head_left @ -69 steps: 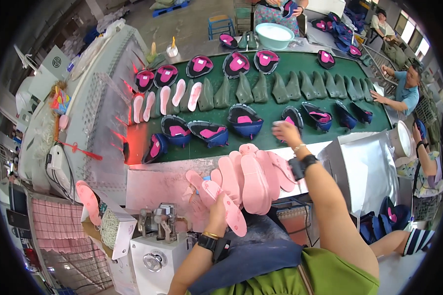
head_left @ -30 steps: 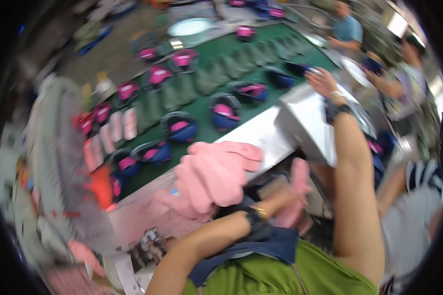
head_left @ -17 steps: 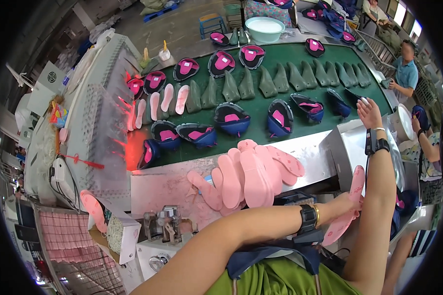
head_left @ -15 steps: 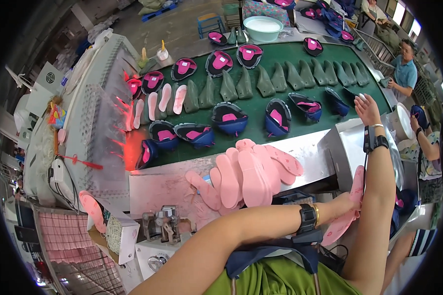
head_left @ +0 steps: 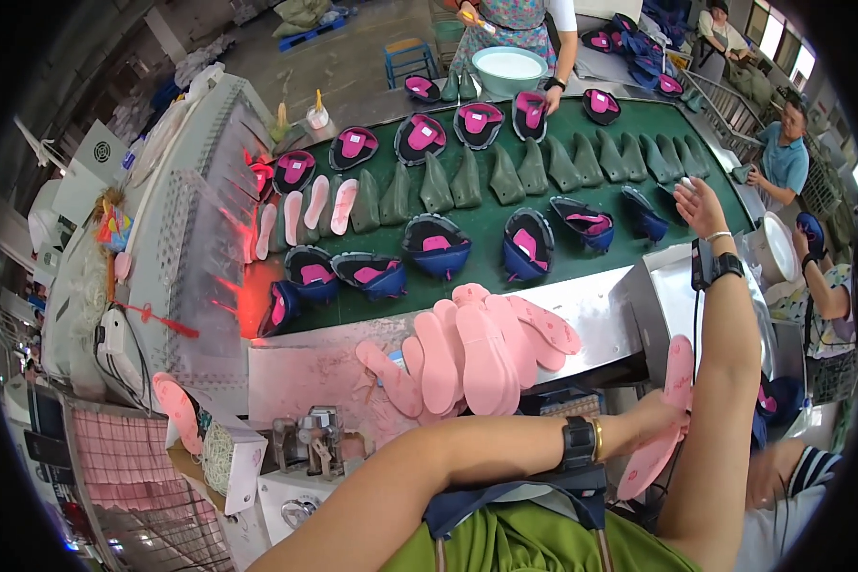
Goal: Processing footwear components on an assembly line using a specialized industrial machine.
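My left hand (head_left: 656, 419), reaching across my body, is closed around pink insoles (head_left: 679, 377); one end stands up above the fingers and another part hangs below, and I cannot tell how many there are. My right hand (head_left: 701, 205) is stretched out over the belt's right end, fingers apart, with white at a fingertip and no held thing visible. Close by it lie a blue shoe upper (head_left: 644, 217) and several dark green shoe lasts (head_left: 562, 167). A pile of pink insoles (head_left: 486, 357) rests on the metal ledge in front of me.
Along the green belt (head_left: 353, 296) stand blue uppers with pink linings and lasts, some with insoles on them. A glowing red machine opening (head_left: 262, 296) is at the left. Across the belt, a person in a patterned apron (head_left: 505, 33) handles an upper near a pale basin (head_left: 510, 67).
The belt's uppers and lasts sit slightly further left. A person has come into view at the far side with an upper at hand. My right hand has shifted a little left and down.
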Available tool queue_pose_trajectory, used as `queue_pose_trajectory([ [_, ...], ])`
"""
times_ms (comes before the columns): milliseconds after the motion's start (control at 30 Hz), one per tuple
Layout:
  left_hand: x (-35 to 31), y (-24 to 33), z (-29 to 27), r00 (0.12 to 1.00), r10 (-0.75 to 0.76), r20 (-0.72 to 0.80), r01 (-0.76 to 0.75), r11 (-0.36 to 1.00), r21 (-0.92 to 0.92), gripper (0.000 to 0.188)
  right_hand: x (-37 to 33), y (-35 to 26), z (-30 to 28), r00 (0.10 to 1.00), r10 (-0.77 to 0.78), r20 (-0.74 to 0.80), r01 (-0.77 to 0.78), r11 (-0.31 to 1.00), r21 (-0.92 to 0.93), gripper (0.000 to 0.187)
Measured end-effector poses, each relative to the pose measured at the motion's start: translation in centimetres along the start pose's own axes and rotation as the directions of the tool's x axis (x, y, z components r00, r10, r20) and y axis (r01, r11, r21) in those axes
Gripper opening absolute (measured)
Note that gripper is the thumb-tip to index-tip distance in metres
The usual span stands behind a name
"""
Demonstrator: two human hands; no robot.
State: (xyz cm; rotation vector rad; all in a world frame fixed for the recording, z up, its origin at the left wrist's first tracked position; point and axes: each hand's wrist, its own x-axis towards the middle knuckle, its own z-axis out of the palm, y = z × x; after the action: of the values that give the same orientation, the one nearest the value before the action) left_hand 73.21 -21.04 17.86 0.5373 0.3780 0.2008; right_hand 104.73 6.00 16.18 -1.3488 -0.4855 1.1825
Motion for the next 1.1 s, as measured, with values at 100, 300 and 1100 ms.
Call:
queue_pose_trajectory([
  [100, 0.4, 0.8, 0.3, 0.991, 0.104, -0.082, -0.112, 0.989, -0.092, 0.03, 0.3, 0.6, -0.3, 0.997, 0.055, -0.046, -0.053, 0.998, 0.039, 0.04],
  [300, 1.2, 0.9, -0.9, 0.98, 0.084, -0.18, -0.076, 0.996, 0.047, 0.019, 0.9, 0.8, -0.2, 0.996, 0.065, -0.065, -0.06, 0.996, 0.066, 0.043],
  [1100, -5.9, 6.7, -4.1, 0.956, -0.128, 0.266, 0.149, 0.987, -0.061, 0.029, -3.7, -2.8, 1.9, 0.997, -0.038, 0.073, 0.057, 0.961, -0.27, 0.046],
])
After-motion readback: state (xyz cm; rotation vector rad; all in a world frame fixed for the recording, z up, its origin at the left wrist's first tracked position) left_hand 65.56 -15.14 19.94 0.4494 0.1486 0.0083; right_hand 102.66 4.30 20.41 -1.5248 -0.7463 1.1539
